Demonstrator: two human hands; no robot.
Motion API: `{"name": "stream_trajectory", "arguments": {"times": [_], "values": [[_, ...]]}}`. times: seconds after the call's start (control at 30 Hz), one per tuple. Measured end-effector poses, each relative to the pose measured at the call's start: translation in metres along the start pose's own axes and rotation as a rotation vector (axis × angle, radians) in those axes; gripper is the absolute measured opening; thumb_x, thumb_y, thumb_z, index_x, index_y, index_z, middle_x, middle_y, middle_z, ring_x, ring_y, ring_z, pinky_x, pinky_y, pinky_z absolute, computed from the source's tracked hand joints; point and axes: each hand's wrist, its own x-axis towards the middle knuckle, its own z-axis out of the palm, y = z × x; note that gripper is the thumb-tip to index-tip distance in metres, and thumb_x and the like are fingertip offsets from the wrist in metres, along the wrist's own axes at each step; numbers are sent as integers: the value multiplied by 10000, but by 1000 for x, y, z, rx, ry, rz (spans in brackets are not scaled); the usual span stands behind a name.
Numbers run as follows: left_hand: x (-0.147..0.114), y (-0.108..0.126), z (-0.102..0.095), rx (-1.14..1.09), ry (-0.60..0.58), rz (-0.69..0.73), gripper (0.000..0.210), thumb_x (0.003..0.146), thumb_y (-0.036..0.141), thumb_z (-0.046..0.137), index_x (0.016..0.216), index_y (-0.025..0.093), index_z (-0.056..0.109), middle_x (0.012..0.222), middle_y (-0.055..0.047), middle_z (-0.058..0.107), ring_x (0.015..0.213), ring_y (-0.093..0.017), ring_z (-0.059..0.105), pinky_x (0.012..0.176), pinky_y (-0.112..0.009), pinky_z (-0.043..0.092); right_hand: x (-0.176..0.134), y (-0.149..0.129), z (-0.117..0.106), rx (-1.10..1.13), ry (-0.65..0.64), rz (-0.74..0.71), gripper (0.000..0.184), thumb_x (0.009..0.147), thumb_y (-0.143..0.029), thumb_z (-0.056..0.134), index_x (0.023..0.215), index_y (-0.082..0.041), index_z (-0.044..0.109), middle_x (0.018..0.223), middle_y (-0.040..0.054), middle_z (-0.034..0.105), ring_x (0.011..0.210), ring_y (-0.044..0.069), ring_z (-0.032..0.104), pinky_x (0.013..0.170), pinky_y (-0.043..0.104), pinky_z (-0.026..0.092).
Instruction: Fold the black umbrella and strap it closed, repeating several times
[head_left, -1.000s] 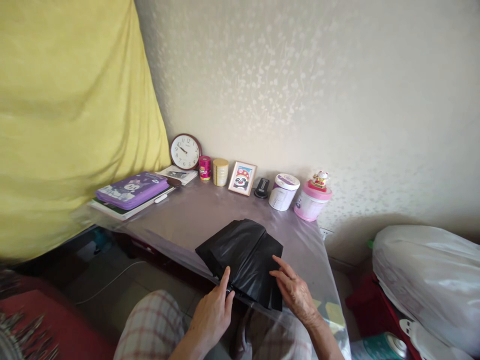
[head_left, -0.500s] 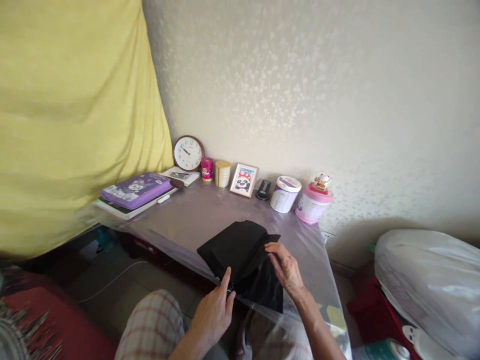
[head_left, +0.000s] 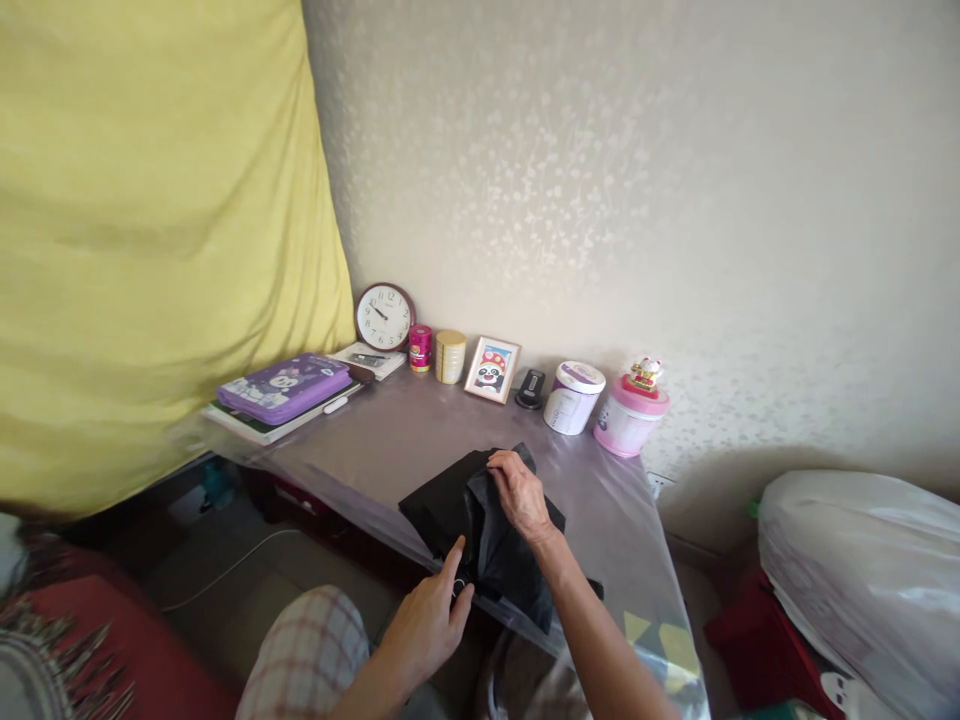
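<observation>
A black folding umbrella [head_left: 442,500], its cloth loose and partly folded, rests at the front edge of the table. My left hand [head_left: 429,622] is closed round its handle end, with the index finger stretched along the cloth. A small silvery ring shows by the thumb. My right hand [head_left: 519,497] pinches a fold of the black cloth near the top and holds it over toward the left. More of the cloth hangs below my right wrist, past the table edge.
The table [head_left: 360,440] has a clear plastic cover. Along its back stand a clock [head_left: 385,316], a pink tin [head_left: 420,348], a yellow-lidded can [head_left: 450,357], a framed panda picture [head_left: 492,368] and two tubs [head_left: 573,397]. A purple case [head_left: 285,388] lies left; a plastic-wrapped bundle [head_left: 862,570] sits right.
My right hand has moved left and closed on the cloth, drawing a fold across the umbrella. My left hand keeps its hold. The view has shifted slightly.
</observation>
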Motion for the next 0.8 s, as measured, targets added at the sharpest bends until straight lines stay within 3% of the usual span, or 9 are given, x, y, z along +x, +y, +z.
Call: {"name": "stream_trajectory", "arguments": {"times": [0.27, 0.47, 0.6, 0.67, 0.8], "values": [[1, 0, 8, 81, 0, -11, 569, 915, 336, 324, 1439, 163, 182, 960, -94, 675, 878, -201, 631, 726, -257, 423, 4, 1, 32, -70, -96, 34, 185, 926, -190, 375, 961, -219, 554, 1021, 56, 596, 970, 156, 575, 865, 275, 468], [2, -2, 11, 81, 10, -7, 562, 918, 327, 332, 1433, 151, 192, 963, -99, 679, 872, -196, 634, 733, -253, 423, 4, 1, 40, -157, -214, 34, 169, 913, -162, 398, 916, -210, 561, 1019, 50, 595, 905, 148, 589, 809, 250, 477], [-2, 0, 9, 53, 49, 15, 649, 928, 293, 321, 1449, 135, -30, 953, -84, 676, 837, -184, 640, 718, -245, 431, 6, -1, 41, -212, -259, 42, 152, 902, -149, 422, 899, -211, 561, 1001, 38, 596, 865, 141, 592, 773, 230, 474], [-4, 3, 8, 78, 57, 34, 673, 929, 265, 319, 1439, 166, -109, 964, -74, 662, 829, -176, 642, 708, -234, 436, 7, -3, 42, -240, -277, 47, 154, 897, -142, 427, 891, -215, 562, 978, 32, 600, 848, 138, 593, 757, 223, 471], [-4, 9, 8, 285, 31, 46, 598, 930, 204, 277, 1443, 303, -14, 943, -75, 623, 765, -188, 654, 638, -239, 449, 9, -5, 43, -269, -298, 53, 150, 882, -130, 444, 869, -214, 568, 926, 28, 605, 806, 136, 593, 719, 215, 467]]}}
